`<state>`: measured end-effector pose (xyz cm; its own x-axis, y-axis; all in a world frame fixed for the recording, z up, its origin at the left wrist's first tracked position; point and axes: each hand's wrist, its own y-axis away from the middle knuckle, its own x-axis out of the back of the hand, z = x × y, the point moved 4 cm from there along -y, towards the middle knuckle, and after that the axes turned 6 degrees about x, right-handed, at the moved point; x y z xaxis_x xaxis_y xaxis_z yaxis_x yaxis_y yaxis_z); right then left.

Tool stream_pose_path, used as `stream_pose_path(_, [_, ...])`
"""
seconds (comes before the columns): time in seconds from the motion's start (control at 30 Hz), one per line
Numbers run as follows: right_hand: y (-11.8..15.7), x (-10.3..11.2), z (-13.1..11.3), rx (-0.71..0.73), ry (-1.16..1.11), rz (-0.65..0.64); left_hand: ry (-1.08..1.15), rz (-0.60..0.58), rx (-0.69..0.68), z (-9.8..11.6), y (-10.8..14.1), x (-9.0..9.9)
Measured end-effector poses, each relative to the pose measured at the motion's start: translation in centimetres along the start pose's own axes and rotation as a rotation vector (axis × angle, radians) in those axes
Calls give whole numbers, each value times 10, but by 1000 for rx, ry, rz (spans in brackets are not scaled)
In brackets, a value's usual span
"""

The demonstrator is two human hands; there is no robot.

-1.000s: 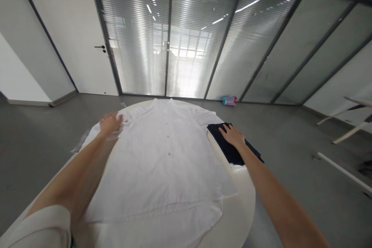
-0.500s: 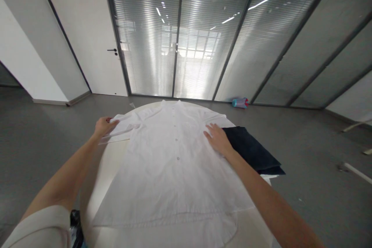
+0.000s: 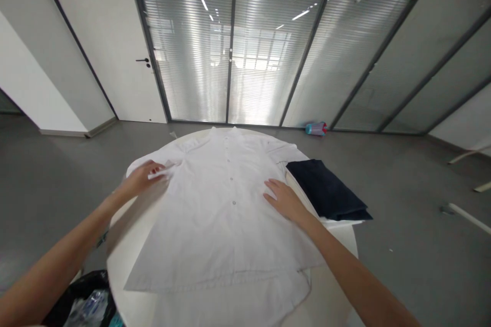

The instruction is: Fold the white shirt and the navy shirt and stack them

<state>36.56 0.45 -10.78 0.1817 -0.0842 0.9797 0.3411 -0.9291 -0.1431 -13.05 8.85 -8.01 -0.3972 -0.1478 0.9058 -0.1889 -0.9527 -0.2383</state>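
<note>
A white button-up shirt (image 3: 218, 235) lies spread front side up on a round white table (image 3: 130, 301), its collar at the far edge. My left hand (image 3: 141, 179) is closed on the shirt's left-side sleeve near the underarm, with a bit of white cloth showing past the fingers. Flat on the right half of the shirt front rests my right hand (image 3: 284, 198), fingers apart. Just right of that hand is a folded dark navy garment (image 3: 326, 191), lying over something white at the table's right edge.
Below the table at left stands a black-lined bin (image 3: 95, 286) with clear plastic in it. A blue and red striped object (image 3: 316, 129) lies on the floor by the glass partition (image 3: 261, 82). White legs (image 3: 466, 214) of furniture show at far right.
My left hand has moved inward toward the shirt body, bringing the outstretched sleeve with it. My right hand has slid slightly down the shirt front, and the bin has come into fuller view.
</note>
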Motion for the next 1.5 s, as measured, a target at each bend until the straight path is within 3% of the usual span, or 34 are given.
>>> stream_pose_path(0.07, [35,12,-1,15,-27,-3,102,-236,-187,42,52,0])
stream_pose_path(0.13, [74,21,0,-15,-56,-11,128,-340,-300,72,109,5])
stream_pose_path(0.23, [127,27,7,-143,-81,28,100,-328,-339,90,175,11])
stream_pose_path(0.33, [161,24,15,-264,-116,98,84,-247,-336,87,209,11])
stream_pose_path(0.5, [178,18,21,-405,-221,199,92,-171,-340,81,224,5])
stream_pose_path(0.6, [175,21,15,-395,-272,218,97,-93,-342,85,225,5])
stream_pose_path(0.73, [170,36,6,-358,-300,297,161,-11,-324,88,226,19])
stream_pose_path(0.87, [177,40,10,-466,-457,309,209,64,-266,81,230,34])
stream_pose_path(1.1, [203,24,13,-450,-309,167,169,-184,-328,91,251,16])
stream_pose_path(1.2, [192,39,9,-363,-143,188,95,-198,-325,104,232,31])
stream_pose_path(1.27, [164,52,2,-270,-91,237,75,-132,-310,113,195,42])
stream_pose_path(1.37, [99,58,-15,-48,-121,206,44,-56,-263,121,109,39])
stream_pose_path(1.43, [56,47,-25,52,-104,151,0,-14,-195,117,43,26])
stream_pose_path(1.5, [26,27,-28,56,-56,116,-36,-2,-36,101,-20,10])
